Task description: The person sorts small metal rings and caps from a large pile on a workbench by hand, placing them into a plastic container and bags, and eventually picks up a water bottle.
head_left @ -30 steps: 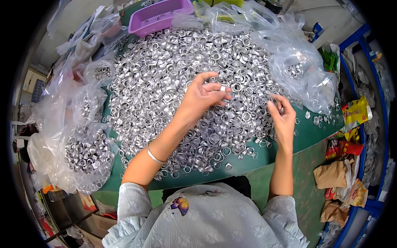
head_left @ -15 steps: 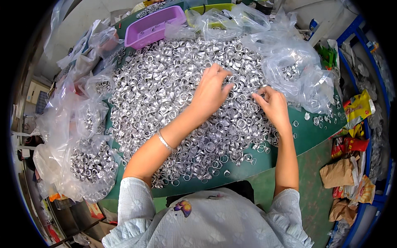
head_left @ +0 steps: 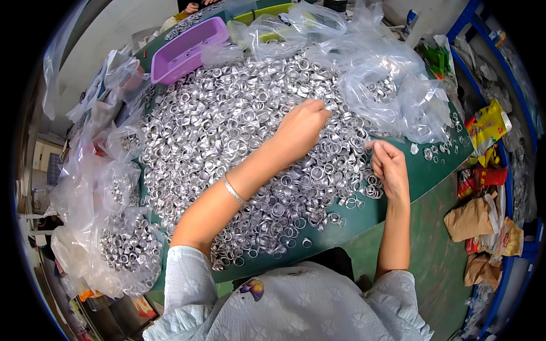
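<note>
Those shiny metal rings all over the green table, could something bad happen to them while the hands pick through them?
Maybe. The metal rings lie heaped right to the green table edge, so the left hand or right hand could nudge some onto the floor. Loose clear plastic bags sit beside the right hand and might snag or drag rings along.

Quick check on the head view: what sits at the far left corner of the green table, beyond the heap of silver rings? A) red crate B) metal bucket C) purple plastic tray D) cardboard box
C: a purple plastic tray with rows of holes lies past the far left edge of the heap of silver rings on the green table.
</note>
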`<state>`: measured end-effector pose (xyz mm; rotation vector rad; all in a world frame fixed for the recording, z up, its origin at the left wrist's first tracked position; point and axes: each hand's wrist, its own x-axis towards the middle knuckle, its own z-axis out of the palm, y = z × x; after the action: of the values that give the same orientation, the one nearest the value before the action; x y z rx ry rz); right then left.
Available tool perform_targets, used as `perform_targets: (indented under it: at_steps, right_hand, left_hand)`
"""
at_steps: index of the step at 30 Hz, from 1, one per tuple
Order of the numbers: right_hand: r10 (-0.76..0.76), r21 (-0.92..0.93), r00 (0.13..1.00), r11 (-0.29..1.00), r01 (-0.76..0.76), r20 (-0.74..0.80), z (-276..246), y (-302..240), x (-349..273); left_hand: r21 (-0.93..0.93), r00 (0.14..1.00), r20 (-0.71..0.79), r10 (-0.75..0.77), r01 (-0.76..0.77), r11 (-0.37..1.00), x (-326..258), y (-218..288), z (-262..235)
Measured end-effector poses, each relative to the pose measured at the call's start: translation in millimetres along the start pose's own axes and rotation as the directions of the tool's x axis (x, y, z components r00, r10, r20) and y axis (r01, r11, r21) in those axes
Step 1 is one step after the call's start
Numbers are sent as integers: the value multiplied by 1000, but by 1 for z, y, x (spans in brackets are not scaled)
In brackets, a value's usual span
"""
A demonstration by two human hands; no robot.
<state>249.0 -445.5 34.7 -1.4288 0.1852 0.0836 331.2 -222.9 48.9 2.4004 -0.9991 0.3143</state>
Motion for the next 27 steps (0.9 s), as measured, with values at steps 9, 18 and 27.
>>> perform_targets:
  at_steps: [9, 18, 27]
  right_hand:
    - [-363, -541, 921, 807, 237, -139, -11, 17, 12]
    - [-290, -591, 933, 799, 112, -215, -26, 16, 9]
    - [-669, -861, 712, 216, 461, 214, -14, 22, 59]
  left_hand:
    - [-10, 1000, 19, 3, -3, 1000, 25, 5, 20]
    - [-95, 990, -47, -130, 125, 988, 57, 1, 48]
    - [-824, 803, 287, -522, 485, 293, 42, 26, -5]
